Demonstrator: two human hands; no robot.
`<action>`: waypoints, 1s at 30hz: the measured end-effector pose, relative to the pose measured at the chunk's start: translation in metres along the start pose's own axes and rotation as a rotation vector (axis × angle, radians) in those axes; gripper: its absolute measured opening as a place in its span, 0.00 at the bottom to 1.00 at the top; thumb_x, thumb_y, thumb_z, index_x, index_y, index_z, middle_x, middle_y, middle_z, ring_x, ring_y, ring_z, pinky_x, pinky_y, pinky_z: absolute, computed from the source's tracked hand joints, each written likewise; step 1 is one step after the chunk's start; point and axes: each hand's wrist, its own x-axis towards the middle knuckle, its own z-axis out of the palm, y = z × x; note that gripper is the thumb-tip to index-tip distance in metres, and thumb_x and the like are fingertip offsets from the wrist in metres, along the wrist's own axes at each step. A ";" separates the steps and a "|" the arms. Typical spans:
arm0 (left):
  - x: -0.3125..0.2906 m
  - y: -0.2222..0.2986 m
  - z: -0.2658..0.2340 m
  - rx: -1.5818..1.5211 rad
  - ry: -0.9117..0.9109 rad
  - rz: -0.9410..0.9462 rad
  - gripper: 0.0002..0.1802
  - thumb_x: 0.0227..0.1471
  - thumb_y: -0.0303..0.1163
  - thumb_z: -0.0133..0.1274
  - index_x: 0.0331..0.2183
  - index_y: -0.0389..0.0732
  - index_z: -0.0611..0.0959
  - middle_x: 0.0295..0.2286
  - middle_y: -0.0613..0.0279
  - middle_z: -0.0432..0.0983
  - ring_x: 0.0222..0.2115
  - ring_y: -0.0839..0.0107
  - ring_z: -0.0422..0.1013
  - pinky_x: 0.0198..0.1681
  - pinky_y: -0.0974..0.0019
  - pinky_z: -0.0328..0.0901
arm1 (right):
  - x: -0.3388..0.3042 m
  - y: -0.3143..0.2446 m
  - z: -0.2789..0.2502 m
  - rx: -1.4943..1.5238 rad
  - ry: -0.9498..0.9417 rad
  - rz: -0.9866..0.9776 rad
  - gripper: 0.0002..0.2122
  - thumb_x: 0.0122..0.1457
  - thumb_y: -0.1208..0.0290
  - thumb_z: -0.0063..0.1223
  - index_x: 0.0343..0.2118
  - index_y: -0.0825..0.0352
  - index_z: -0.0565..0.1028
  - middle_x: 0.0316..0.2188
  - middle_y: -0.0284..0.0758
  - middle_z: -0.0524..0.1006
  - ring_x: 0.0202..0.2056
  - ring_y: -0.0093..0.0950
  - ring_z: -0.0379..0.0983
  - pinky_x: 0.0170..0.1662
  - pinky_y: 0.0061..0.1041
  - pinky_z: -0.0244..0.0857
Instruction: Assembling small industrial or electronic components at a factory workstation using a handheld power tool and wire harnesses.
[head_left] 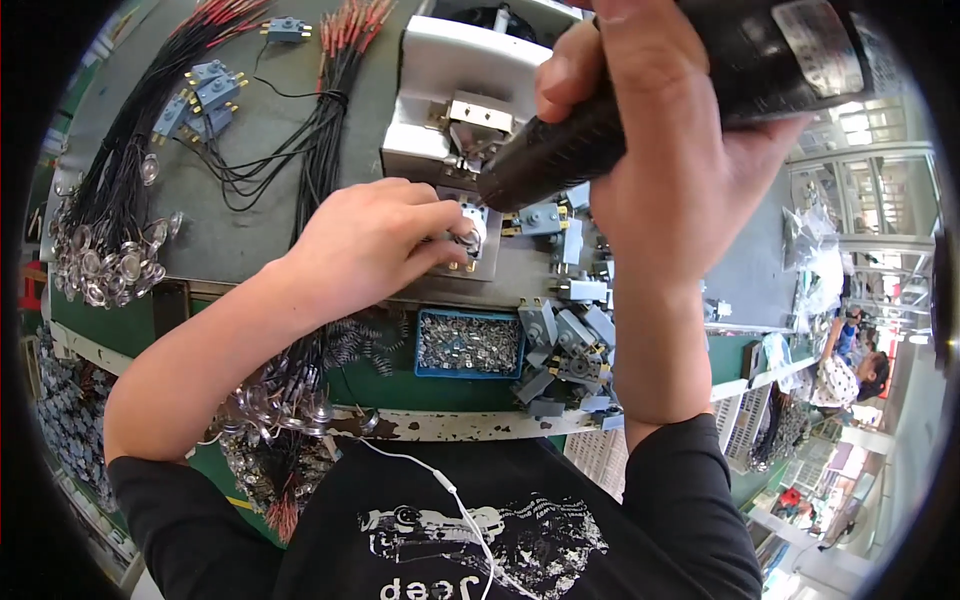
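My right hand (670,170) is wrapped round a thick black power screwdriver (560,150), its tip slanting down and left toward a small metal fixture. My left hand (365,235) reaches in from the left, thumb and fingers pinched at a shiny round metal piece (474,228) on that fixture's metal plate (486,264). Brass-coloured terminals show beside the fingertips. The screwdriver's tip sits just above the piece; whether they touch I cannot tell. Next to the plate lies a grey plug-like housing (540,219) with brass prongs.
A blue tray (418,345) of small metal parts stands near the bench edge, beside a heap of grey housings (575,350). Black wire bundles (325,150) with metal discs (115,260) lie at left. Behind the fixture rises a white machine (470,60). Another person (845,375) sits far right.
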 end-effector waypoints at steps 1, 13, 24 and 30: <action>0.001 0.000 -0.001 0.011 0.011 -0.008 0.09 0.55 0.38 0.61 0.36 0.46 0.83 0.29 0.63 0.77 0.34 0.58 0.76 0.37 0.55 0.70 | -0.005 -0.001 0.009 0.058 0.092 0.049 0.12 0.55 0.89 0.61 0.41 0.75 0.74 0.30 0.36 0.79 0.28 0.22 0.77 0.29 0.21 0.72; 0.003 0.003 -0.003 -0.001 -0.006 -0.042 0.09 0.55 0.37 0.61 0.36 0.45 0.82 0.28 0.63 0.76 0.33 0.58 0.76 0.35 0.55 0.70 | -0.004 -0.006 -0.003 0.206 0.089 0.110 0.12 0.54 0.88 0.63 0.39 0.74 0.73 0.29 0.36 0.79 0.26 0.20 0.76 0.26 0.19 0.71; 0.006 0.008 -0.003 0.004 -0.018 -0.039 0.09 0.55 0.36 0.60 0.37 0.46 0.83 0.30 0.63 0.76 0.35 0.58 0.76 0.37 0.55 0.71 | 0.039 0.069 -0.023 0.302 -0.309 -0.840 0.09 0.55 0.89 0.60 0.37 0.74 0.73 0.29 0.36 0.78 0.26 0.20 0.75 0.27 0.19 0.70; 0.003 0.005 -0.002 -0.018 0.038 -0.030 0.08 0.54 0.36 0.61 0.36 0.45 0.82 0.35 0.62 0.76 0.37 0.58 0.76 0.38 0.56 0.72 | -0.001 0.034 -0.011 0.163 -0.043 -0.023 0.11 0.54 0.91 0.60 0.39 0.75 0.72 0.31 0.37 0.78 0.26 0.21 0.75 0.28 0.20 0.71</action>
